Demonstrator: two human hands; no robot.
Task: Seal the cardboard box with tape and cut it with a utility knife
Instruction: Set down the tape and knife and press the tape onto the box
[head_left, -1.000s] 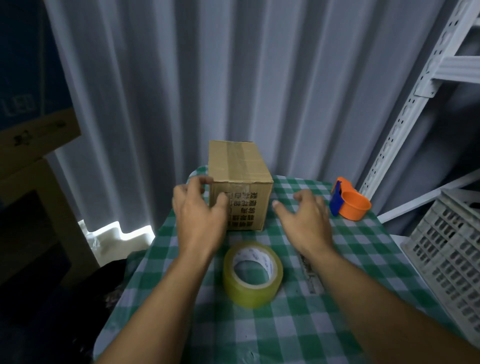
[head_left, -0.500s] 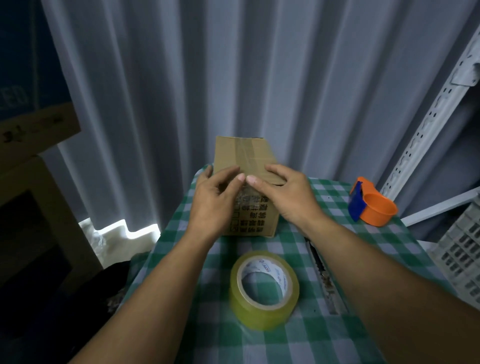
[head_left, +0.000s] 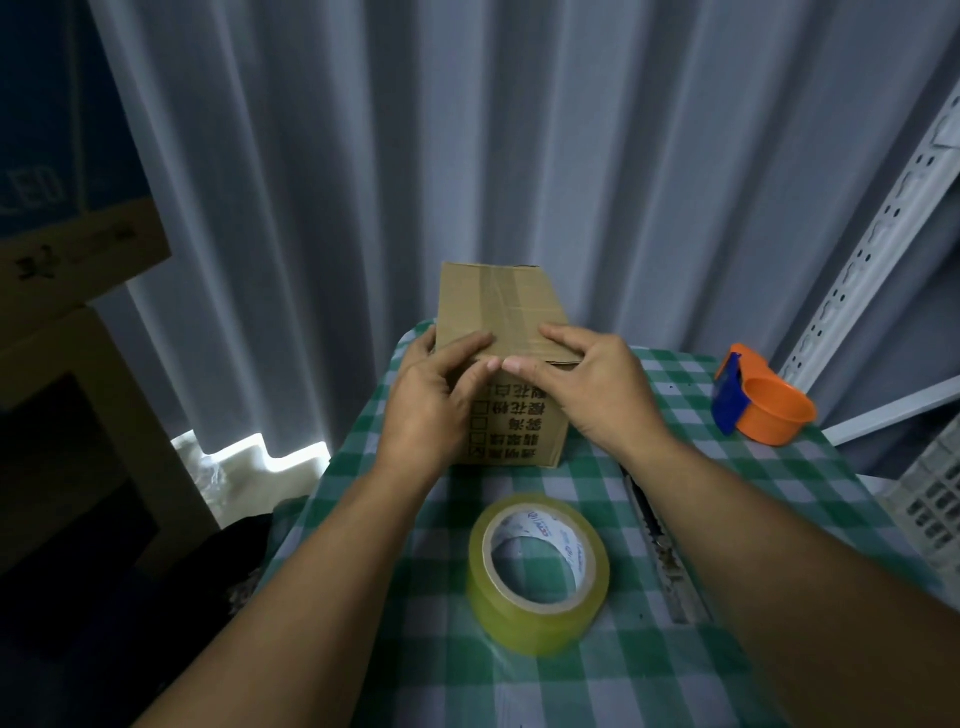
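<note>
A green-and-white checked tablecloth (head_left: 727, 499) covers the table. At its far right corner sits an orange tape dispenser (head_left: 769, 410) with a blue blade guard. A pale pleated curtain (head_left: 467, 156) hangs behind. A white perforated metal shelf upright (head_left: 872, 244) rises at right, with a white plastic crate (head_left: 930, 509) below it. Stacked brown cartons (head_left: 72, 270) stand at left.

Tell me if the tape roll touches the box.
Apart. The head view shows checkered tablecloth between the tape roll and the box.
</note>
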